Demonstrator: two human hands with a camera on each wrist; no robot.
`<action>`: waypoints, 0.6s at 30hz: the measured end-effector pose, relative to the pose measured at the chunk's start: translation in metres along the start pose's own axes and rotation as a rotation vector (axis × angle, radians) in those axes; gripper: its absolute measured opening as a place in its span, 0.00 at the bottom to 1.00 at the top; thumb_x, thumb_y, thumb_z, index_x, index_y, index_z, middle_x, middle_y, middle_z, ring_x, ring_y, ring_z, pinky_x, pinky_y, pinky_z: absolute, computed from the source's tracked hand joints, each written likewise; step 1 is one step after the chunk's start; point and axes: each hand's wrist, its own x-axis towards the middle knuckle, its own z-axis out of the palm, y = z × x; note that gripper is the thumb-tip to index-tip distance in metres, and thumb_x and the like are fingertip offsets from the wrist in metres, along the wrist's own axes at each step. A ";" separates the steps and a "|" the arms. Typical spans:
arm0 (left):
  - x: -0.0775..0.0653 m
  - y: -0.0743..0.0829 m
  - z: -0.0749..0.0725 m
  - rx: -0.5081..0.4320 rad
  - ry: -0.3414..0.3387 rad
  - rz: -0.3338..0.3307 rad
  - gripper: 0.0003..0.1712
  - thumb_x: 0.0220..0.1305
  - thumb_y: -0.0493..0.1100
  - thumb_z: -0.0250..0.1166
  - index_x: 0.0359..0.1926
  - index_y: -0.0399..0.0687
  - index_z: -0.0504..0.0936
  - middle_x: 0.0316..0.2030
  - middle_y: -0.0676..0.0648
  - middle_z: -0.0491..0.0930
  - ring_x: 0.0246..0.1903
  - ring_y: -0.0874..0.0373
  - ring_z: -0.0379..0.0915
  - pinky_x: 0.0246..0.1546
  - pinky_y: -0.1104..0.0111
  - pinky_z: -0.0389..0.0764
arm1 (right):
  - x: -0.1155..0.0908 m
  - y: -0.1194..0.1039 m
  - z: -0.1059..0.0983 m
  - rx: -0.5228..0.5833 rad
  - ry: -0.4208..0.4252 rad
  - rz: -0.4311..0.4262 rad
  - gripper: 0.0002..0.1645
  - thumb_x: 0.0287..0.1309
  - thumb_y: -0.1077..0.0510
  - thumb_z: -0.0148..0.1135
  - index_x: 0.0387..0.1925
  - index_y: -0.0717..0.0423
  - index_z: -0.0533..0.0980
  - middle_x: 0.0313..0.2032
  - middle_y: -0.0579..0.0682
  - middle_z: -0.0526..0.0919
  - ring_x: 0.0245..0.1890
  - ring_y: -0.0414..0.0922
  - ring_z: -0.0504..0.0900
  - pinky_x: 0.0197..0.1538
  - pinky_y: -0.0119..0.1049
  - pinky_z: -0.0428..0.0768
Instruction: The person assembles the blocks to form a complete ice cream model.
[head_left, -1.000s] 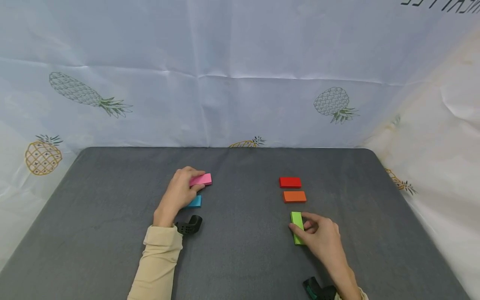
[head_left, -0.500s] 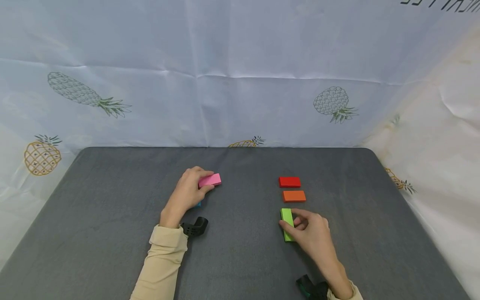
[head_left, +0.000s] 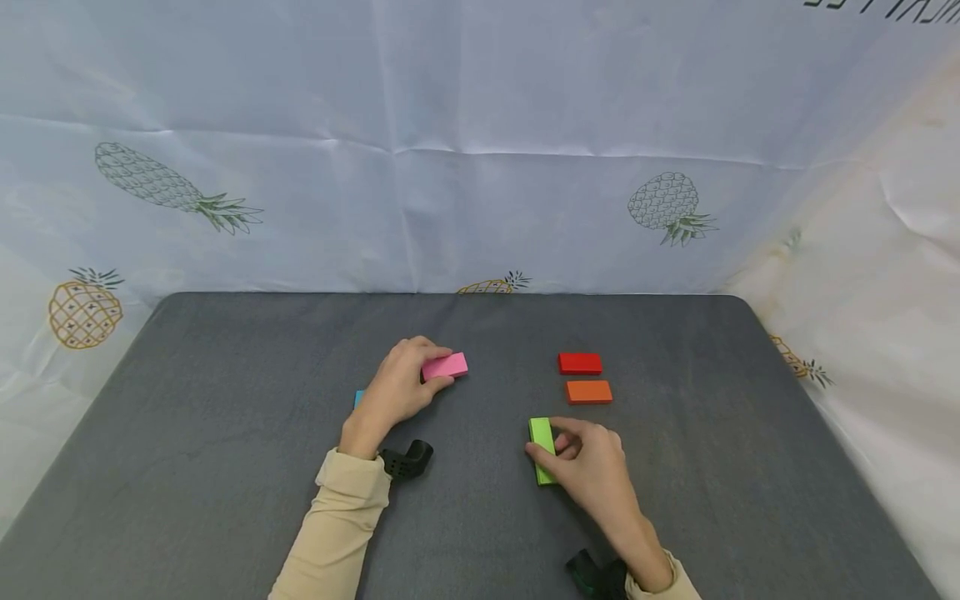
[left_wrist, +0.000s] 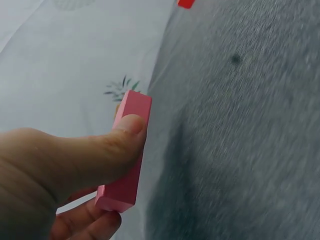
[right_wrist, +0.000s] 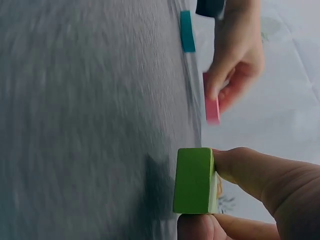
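Observation:
My left hand pinches a pink block between thumb and fingers, over the back middle of the table. In the left wrist view the thumb presses along one face of the pink block. My right hand holds a light green block by its sides, nearer the front; its end face fills the middle of the right wrist view. Behind my left wrist a blue block lies on the table, mostly hidden by the hand in the head view.
A red block and an orange block lie one behind the other on the right half of the grey table. A pale curtain with printed pineapples hangs along the back edge. Both wrists wear black straps.
Both hands have moved toward each other: the left carries the pink block to the right, the right carries the green block to the left. The red and orange blocks stay put.

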 end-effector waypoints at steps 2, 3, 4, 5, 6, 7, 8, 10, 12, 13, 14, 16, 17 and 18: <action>0.001 0.003 0.002 -0.007 -0.013 0.011 0.21 0.61 0.38 0.75 0.55 0.38 0.86 0.49 0.39 0.85 0.49 0.44 0.78 0.50 0.53 0.80 | 0.000 -0.002 0.005 0.010 -0.011 -0.001 0.24 0.47 0.57 0.82 0.46 0.62 0.87 0.21 0.45 0.79 0.19 0.34 0.73 0.23 0.26 0.70; 0.001 0.005 0.004 -0.009 -0.020 0.017 0.21 0.61 0.38 0.75 0.55 0.38 0.86 0.49 0.40 0.85 0.49 0.44 0.78 0.50 0.53 0.80 | -0.001 -0.004 0.007 0.015 -0.017 -0.002 0.24 0.47 0.57 0.82 0.46 0.62 0.86 0.21 0.45 0.78 0.19 0.34 0.73 0.23 0.26 0.70; 0.001 0.006 0.005 -0.012 -0.026 0.024 0.21 0.61 0.38 0.75 0.55 0.38 0.86 0.49 0.40 0.85 0.49 0.44 0.79 0.50 0.53 0.80 | -0.001 -0.005 0.009 0.014 -0.020 -0.003 0.24 0.47 0.57 0.82 0.46 0.62 0.86 0.21 0.45 0.78 0.19 0.34 0.73 0.24 0.26 0.70; 0.001 0.007 0.007 -0.016 -0.033 0.029 0.21 0.61 0.38 0.75 0.55 0.38 0.86 0.49 0.40 0.85 0.49 0.45 0.79 0.50 0.53 0.80 | -0.001 -0.006 0.010 0.015 -0.023 -0.004 0.24 0.46 0.57 0.82 0.46 0.62 0.86 0.21 0.45 0.78 0.19 0.34 0.73 0.24 0.26 0.71; 0.002 0.008 0.008 -0.020 -0.038 0.033 0.20 0.61 0.38 0.75 0.55 0.38 0.86 0.49 0.40 0.85 0.49 0.45 0.79 0.50 0.53 0.80 | -0.001 -0.006 0.012 0.017 -0.024 -0.004 0.24 0.46 0.57 0.82 0.46 0.62 0.87 0.20 0.45 0.78 0.19 0.34 0.73 0.24 0.26 0.71; 0.002 0.009 0.010 -0.021 -0.044 0.037 0.20 0.61 0.38 0.75 0.54 0.39 0.86 0.49 0.41 0.85 0.49 0.45 0.79 0.50 0.53 0.80 | -0.001 -0.007 0.013 0.016 -0.025 -0.004 0.24 0.46 0.57 0.82 0.46 0.62 0.87 0.20 0.45 0.78 0.19 0.34 0.73 0.24 0.26 0.71; 0.002 0.010 0.012 -0.022 -0.047 0.041 0.20 0.61 0.38 0.75 0.54 0.39 0.86 0.49 0.41 0.85 0.49 0.46 0.79 0.50 0.54 0.80 | -0.002 -0.008 0.014 0.015 -0.027 -0.005 0.24 0.46 0.57 0.82 0.46 0.62 0.87 0.20 0.44 0.79 0.18 0.34 0.73 0.24 0.26 0.72; 0.002 0.013 0.015 -0.028 -0.055 0.048 0.20 0.61 0.38 0.75 0.54 0.39 0.87 0.48 0.42 0.85 0.48 0.47 0.79 0.50 0.54 0.81 | -0.002 -0.008 0.015 0.018 -0.027 -0.009 0.24 0.46 0.57 0.82 0.46 0.62 0.87 0.20 0.44 0.79 0.18 0.34 0.74 0.24 0.26 0.72; 0.001 0.015 0.017 -0.034 -0.060 0.055 0.20 0.60 0.38 0.75 0.53 0.39 0.87 0.47 0.42 0.85 0.47 0.48 0.79 0.49 0.55 0.81 | -0.003 -0.009 0.016 0.022 -0.028 -0.014 0.24 0.46 0.57 0.82 0.46 0.62 0.87 0.20 0.44 0.79 0.18 0.34 0.74 0.24 0.26 0.73; 0.001 0.016 0.019 -0.037 -0.062 0.061 0.19 0.60 0.38 0.75 0.53 0.39 0.87 0.47 0.42 0.86 0.47 0.48 0.79 0.49 0.56 0.81 | -0.003 -0.009 0.016 0.022 -0.029 -0.017 0.24 0.46 0.57 0.82 0.46 0.62 0.87 0.20 0.44 0.79 0.18 0.34 0.74 0.24 0.26 0.73; 0.001 0.018 0.020 -0.041 -0.064 0.067 0.19 0.60 0.38 0.75 0.53 0.40 0.87 0.46 0.43 0.86 0.46 0.49 0.79 0.48 0.57 0.81 | -0.004 -0.009 0.017 0.023 -0.030 -0.020 0.24 0.46 0.57 0.82 0.46 0.62 0.87 0.20 0.44 0.80 0.17 0.34 0.74 0.24 0.26 0.74; 0.001 0.020 0.023 -0.055 -0.077 0.080 0.19 0.60 0.38 0.75 0.52 0.40 0.87 0.46 0.43 0.86 0.44 0.51 0.79 0.46 0.58 0.80 | -0.005 -0.009 0.018 0.025 -0.031 -0.026 0.24 0.46 0.57 0.82 0.46 0.62 0.86 0.20 0.44 0.79 0.17 0.33 0.75 0.24 0.26 0.74; 0.002 0.021 0.025 -0.061 -0.084 0.089 0.19 0.60 0.39 0.75 0.52 0.40 0.87 0.45 0.44 0.86 0.43 0.52 0.79 0.46 0.59 0.80 | -0.005 -0.009 0.019 0.025 -0.033 -0.027 0.24 0.46 0.57 0.82 0.46 0.62 0.86 0.20 0.44 0.79 0.17 0.33 0.74 0.23 0.26 0.74; 0.002 0.022 0.026 -0.071 -0.093 0.096 0.19 0.60 0.39 0.75 0.52 0.40 0.87 0.45 0.44 0.86 0.43 0.52 0.79 0.45 0.60 0.80 | -0.006 -0.010 0.019 0.026 -0.036 -0.029 0.24 0.46 0.57 0.82 0.46 0.62 0.86 0.20 0.44 0.79 0.17 0.33 0.74 0.23 0.26 0.74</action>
